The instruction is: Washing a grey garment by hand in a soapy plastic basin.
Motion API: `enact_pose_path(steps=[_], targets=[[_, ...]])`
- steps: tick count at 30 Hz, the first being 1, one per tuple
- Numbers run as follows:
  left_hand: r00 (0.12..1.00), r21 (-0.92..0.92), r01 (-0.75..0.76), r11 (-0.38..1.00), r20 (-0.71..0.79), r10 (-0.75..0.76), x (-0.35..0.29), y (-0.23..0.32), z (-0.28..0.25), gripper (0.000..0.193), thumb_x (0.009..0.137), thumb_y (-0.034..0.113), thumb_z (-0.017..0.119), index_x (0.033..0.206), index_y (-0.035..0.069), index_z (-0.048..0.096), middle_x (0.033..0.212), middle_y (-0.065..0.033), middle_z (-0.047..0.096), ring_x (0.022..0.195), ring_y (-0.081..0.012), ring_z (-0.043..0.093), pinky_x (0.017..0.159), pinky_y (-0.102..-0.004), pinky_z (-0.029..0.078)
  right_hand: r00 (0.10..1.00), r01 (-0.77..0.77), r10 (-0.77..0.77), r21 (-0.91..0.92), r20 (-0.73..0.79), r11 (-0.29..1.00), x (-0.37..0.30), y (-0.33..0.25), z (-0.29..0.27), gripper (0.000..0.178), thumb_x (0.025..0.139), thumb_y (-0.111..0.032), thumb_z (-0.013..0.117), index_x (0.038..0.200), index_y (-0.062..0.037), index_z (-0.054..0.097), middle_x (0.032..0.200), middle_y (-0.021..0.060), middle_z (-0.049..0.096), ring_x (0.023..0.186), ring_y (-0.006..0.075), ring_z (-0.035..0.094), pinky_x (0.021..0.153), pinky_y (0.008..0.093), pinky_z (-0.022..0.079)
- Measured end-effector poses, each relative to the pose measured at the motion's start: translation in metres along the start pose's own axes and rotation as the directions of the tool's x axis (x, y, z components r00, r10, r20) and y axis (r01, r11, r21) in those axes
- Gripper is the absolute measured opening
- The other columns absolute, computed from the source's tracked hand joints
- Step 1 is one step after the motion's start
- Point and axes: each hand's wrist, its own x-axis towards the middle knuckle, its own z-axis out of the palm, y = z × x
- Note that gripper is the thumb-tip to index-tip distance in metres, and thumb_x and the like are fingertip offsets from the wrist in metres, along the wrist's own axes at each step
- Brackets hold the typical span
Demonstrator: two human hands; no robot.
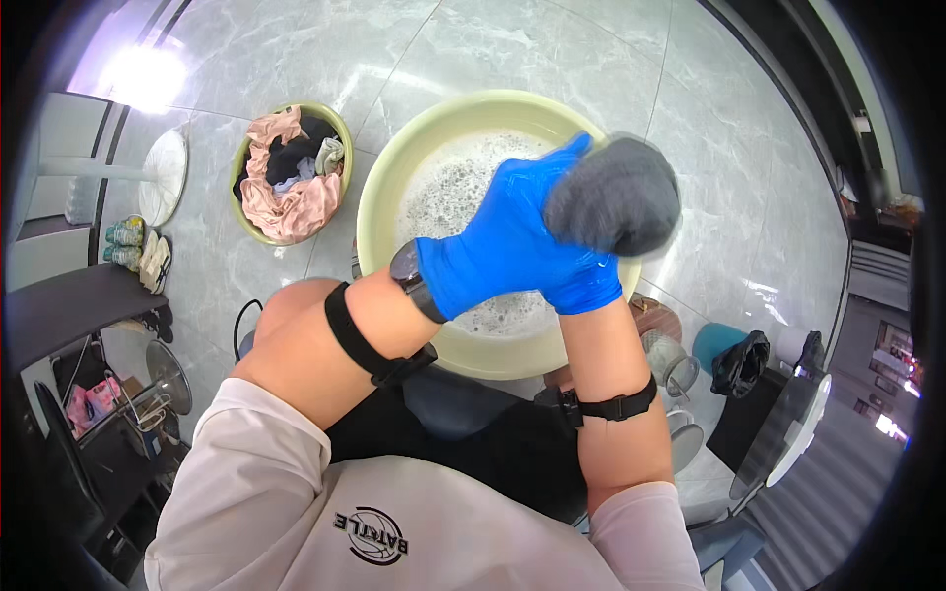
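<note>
1. On my feed, the left hand, gloved in blue, has its fingers closed on a bunched dark grey cloth, and one blue fingertip pokes up by the cloth's upper left edge
2. Right below it I've got the right hand, same blue glove, touching the left; its fingers are hidden from me, so I cannot tell how they are set
3. The cloth itself, smeared by blur, bulges out to the right of both gloves, over the right side of a big pale green basin
4. In that basin, I'm looking at sudsy water, bubbles scattered across it
5. Out along the arms, a black strap circles the left forearm, and another the right
6. Left of the basin, well apart, a small green tub holds pink cloth and black cloth
7. Underneath it all, grey tiled floor, with pale shoes far left and a black bag off right
</note>
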Motion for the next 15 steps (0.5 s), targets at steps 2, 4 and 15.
enact_pose_path(steps=[2,4,15], targets=[[0.981,-0.029,-0.181,0.983,0.069,0.183,-0.002,-0.004,-0.005,0.049,0.069,0.023,0.087,0.110,0.005,0.068,0.096,-0.0147,0.072,0.089,-0.0321,0.072,0.079,-0.0391,0.057,0.997,-0.073,0.073,-0.037,-0.011,0.997,0.003,0.004,-0.007,0.038,0.103,-0.032,0.045,0.132,-0.0097,0.057,0.125,0.0114,0.064,0.111,0.0237,0.064,0.097,0.0378,0.053],[0.974,0.013,-0.152,0.988,0.174,0.147,-0.009,-0.003,-0.015,0.043,0.069,0.024,0.086,0.104,0.006,0.068,0.091,-0.0138,0.070,0.084,-0.0339,0.070,0.075,-0.0405,0.056,0.992,-0.120,0.118,-0.070,-0.034,0.990,0.000,0.005,-0.010,0.038,0.103,-0.032,0.046,0.131,-0.0094,0.058,0.124,0.0112,0.065,0.110,0.0235,0.064,0.096,0.0376,0.053],[0.844,0.169,-0.147,0.975,0.536,0.035,-0.008,0.003,-0.038,0.024,0.073,0.022,0.079,0.088,0.008,0.065,0.083,-0.0120,0.065,0.074,-0.0380,0.062,0.065,-0.0397,0.053,0.964,-0.264,0.247,-0.225,-0.101,0.938,-0.004,0.020,-0.003,0.035,0.102,-0.031,0.049,0.126,-0.0082,0.060,0.119,0.0100,0.065,0.107,0.0219,0.064,0.093,0.0369,0.052]])
